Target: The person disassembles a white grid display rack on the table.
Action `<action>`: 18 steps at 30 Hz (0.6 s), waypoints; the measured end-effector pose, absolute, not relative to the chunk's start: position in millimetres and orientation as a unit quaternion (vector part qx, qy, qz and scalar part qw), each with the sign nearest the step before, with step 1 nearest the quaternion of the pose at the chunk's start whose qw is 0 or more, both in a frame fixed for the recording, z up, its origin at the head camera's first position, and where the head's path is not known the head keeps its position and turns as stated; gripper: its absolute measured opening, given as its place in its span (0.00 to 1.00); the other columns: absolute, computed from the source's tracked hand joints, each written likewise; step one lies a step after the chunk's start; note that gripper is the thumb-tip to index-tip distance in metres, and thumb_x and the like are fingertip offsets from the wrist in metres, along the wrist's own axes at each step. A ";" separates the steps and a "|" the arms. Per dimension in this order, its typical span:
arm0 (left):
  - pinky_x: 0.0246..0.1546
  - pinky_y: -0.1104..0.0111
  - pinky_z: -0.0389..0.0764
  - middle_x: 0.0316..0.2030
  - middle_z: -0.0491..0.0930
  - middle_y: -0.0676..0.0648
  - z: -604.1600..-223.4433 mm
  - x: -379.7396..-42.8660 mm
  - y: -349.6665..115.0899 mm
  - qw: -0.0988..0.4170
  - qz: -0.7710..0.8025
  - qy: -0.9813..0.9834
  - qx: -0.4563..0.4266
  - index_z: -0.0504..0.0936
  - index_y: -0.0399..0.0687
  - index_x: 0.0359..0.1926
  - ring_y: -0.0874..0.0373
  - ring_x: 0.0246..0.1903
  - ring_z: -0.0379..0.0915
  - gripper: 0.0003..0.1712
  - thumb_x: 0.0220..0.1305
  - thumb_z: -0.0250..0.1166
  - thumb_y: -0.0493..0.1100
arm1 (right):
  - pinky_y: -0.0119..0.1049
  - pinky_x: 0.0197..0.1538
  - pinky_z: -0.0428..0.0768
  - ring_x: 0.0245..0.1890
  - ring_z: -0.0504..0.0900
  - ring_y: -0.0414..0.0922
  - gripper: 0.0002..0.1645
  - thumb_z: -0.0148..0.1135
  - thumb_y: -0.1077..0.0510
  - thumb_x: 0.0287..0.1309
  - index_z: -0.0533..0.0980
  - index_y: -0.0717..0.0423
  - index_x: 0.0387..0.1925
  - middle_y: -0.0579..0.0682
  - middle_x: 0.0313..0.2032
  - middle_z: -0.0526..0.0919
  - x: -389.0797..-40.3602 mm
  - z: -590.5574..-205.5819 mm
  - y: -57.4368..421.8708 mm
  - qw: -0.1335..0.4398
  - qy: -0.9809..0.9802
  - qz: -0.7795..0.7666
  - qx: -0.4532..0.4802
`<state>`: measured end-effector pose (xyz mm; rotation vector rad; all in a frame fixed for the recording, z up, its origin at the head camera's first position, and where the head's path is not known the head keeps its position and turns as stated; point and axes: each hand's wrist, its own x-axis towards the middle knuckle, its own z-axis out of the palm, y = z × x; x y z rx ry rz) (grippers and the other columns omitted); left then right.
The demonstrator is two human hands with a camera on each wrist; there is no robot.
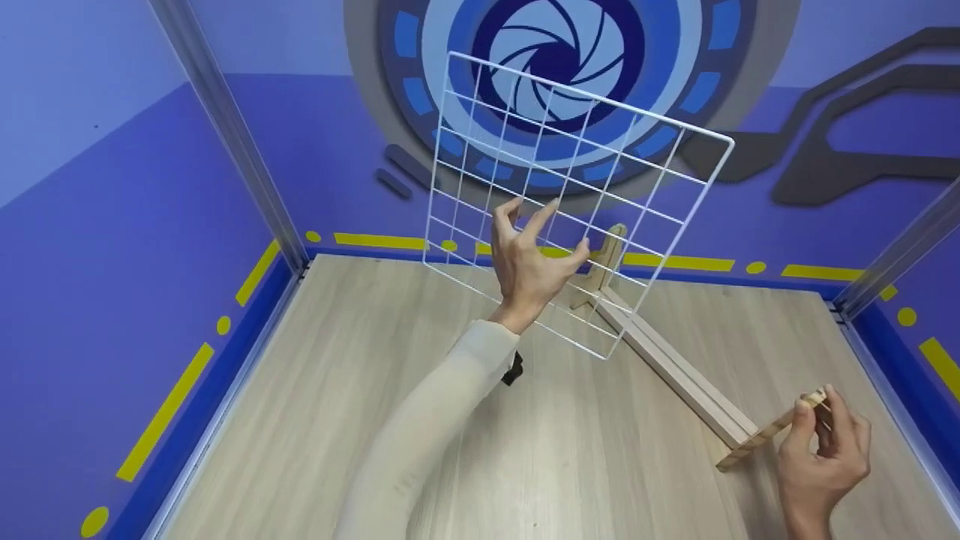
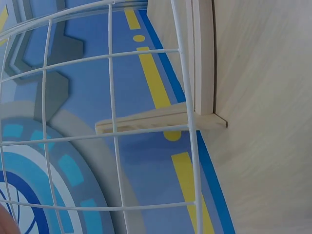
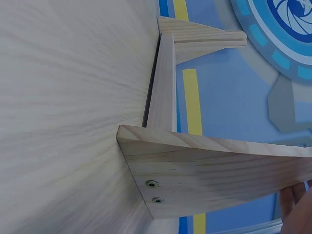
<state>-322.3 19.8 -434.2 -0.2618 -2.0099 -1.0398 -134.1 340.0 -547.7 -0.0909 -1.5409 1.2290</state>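
Observation:
A white wire grid panel is held up and tilted above the table by my left hand, its spread, bent fingers hooked at the wires. Behind its lower right part stands a pale wooden frame, a long grooved bar joining two end pieces. The far end piece is partly covered by the wires. At the near end piece, my right hand pinches the raised tip between thumb and fingers. Two bolt heads show on that piece's outer face in the right wrist view.
The wood-grain tabletop meets a blue wall with yellow dashes at the back and sides. Metal posts rise at the two back corners. A small black object shows beside the left sleeve.

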 end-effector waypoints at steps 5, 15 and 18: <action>0.59 0.57 0.79 0.63 0.72 0.36 -437.7 -322.6 3.1 0.420 -0.414 -0.802 -0.091 0.89 0.56 0.60 0.47 0.65 0.70 0.37 0.47 0.84 0.58 | 0.22 0.55 0.82 0.46 0.87 0.34 0.22 0.67 0.74 0.62 0.82 0.74 0.58 0.41 0.45 0.80 -134.8 -550.7 339.7 0.553 -0.650 0.521 -0.037; 0.58 0.57 0.79 0.61 0.72 0.38 -448.1 -326.4 -31.4 0.428 -0.400 -0.808 -0.064 0.90 0.54 0.58 0.46 0.61 0.71 0.36 0.47 0.85 0.58 | 0.23 0.55 0.83 0.46 0.87 0.36 0.22 0.66 0.76 0.61 0.81 0.75 0.58 0.43 0.46 0.80 -134.4 -549.0 337.7 0.552 -0.637 0.537 -0.030; 0.56 0.57 0.80 0.61 0.72 0.38 -451.4 -325.8 -40.6 0.429 -0.405 -0.806 -0.050 0.90 0.54 0.58 0.45 0.60 0.72 0.36 0.46 0.86 0.57 | 0.23 0.55 0.83 0.45 0.87 0.36 0.22 0.66 0.76 0.61 0.81 0.76 0.58 0.43 0.46 0.80 -134.4 -548.7 338.6 0.550 -0.637 0.539 -0.027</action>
